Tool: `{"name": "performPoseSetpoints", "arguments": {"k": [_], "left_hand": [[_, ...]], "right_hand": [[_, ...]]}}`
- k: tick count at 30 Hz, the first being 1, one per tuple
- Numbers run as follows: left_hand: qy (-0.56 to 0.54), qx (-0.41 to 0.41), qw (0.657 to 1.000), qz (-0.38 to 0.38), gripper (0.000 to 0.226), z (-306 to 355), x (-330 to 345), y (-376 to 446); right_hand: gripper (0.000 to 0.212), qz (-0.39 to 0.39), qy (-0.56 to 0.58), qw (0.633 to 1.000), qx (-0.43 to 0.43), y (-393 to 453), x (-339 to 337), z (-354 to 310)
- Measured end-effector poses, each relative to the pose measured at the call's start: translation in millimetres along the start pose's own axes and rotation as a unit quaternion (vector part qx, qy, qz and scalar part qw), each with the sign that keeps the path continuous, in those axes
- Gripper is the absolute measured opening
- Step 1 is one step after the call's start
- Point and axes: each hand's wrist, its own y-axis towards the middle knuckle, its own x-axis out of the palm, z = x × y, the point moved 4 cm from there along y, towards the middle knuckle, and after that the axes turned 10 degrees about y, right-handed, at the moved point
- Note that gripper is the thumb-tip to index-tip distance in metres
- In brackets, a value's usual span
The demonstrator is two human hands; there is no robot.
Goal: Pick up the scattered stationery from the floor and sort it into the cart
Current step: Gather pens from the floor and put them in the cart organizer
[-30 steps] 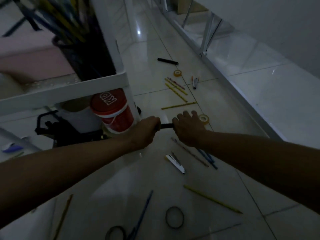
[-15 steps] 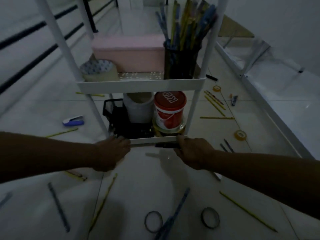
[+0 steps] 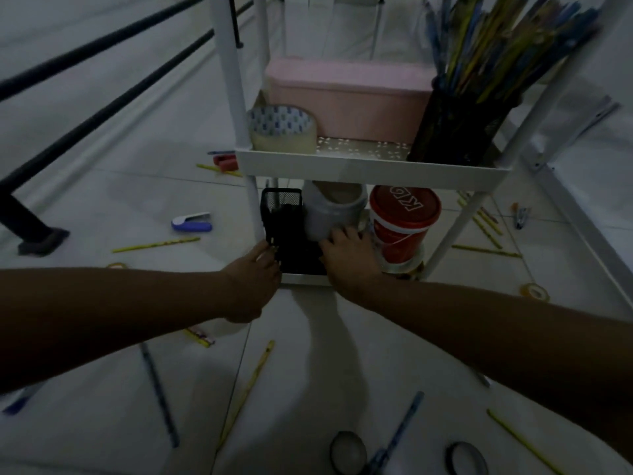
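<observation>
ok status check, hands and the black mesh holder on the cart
Left hand touching black mesh holder on white cart's bottom shelf. Right hand reaching in beside it, grip unclear. Pencils, tape rolls scattered on floor.

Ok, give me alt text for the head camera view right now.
Both hands reach into the bottom shelf of a white cart: the left hand beside a black mesh holder, the right hand by a red-lidded tub. Pencils and tape rolls litter the dim tiled floor.
</observation>
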Motion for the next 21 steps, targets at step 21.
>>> {"name": "performPoseSetpoints", "arguments": {"k": [21], "left_hand": [[-0.129, 0.027, 0.972, 0.195, 0.053, 24.9, -48.3, 26.8]], "right_hand": [[0.044, -0.051, 0.023, 0.998, 0.009, -62.3, 6.8, 35.7]]}}
